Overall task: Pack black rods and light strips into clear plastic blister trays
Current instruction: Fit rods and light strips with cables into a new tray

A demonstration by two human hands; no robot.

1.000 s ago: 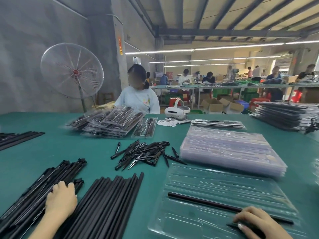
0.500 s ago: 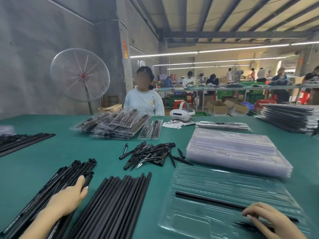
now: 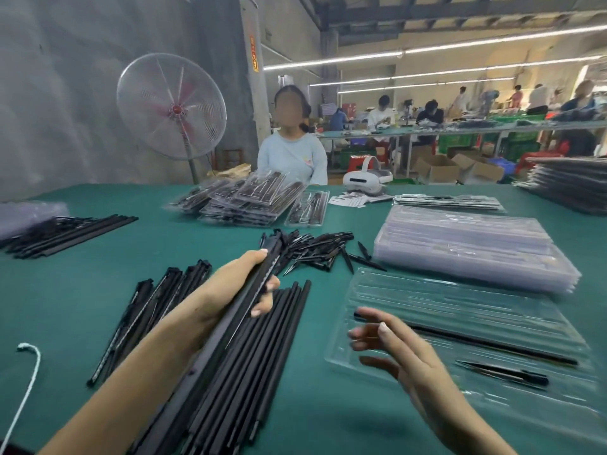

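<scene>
A green worktop [image 3: 82, 290] in a factory hall carries rod piles and a clear tray [image 3: 460, 310]. The left hand [image 3: 230, 290] has its fingers wrapped round a light strip [image 3: 259, 284]; the right hand [image 3: 404, 353] hovers, fingers loosely spread.

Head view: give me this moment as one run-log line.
left hand: grips long black light strip | right hand: open, empty, above clear plastic blister tray | tray: one black rod seated

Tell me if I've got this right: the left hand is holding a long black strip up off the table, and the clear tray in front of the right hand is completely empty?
Not quite. The left hand does hold a long black strip above the table, but the clear tray in front of the right hand is not empty: a long black rod and a short pointed black piece already lie in it, as the head view shows.
</scene>
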